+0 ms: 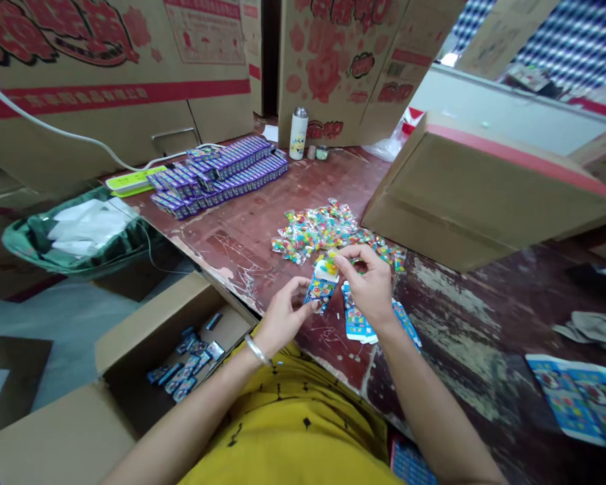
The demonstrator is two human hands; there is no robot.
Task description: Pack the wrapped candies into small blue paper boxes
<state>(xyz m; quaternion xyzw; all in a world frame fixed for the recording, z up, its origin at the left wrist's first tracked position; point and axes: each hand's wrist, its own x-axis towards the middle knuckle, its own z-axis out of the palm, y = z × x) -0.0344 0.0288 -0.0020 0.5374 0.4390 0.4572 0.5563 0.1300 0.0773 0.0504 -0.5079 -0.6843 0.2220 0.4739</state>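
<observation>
My left hand is closed around a small blue printed candy box, whose white top flap stands up. At the box's mouth, my right hand pinches a small clear packet of colourful candy. The packet's lower part is hidden by the box and its flap. Beyond my hands lies a pile of clear candy packets on the table. Flat blue box blanks lie under and beside my right hand.
A cardboard carton at lower left holds several small blue boxes. Purple boxes are stacked at the table's far left, near a white flask. A large carton stands right. Blue printed sheets lie at far right.
</observation>
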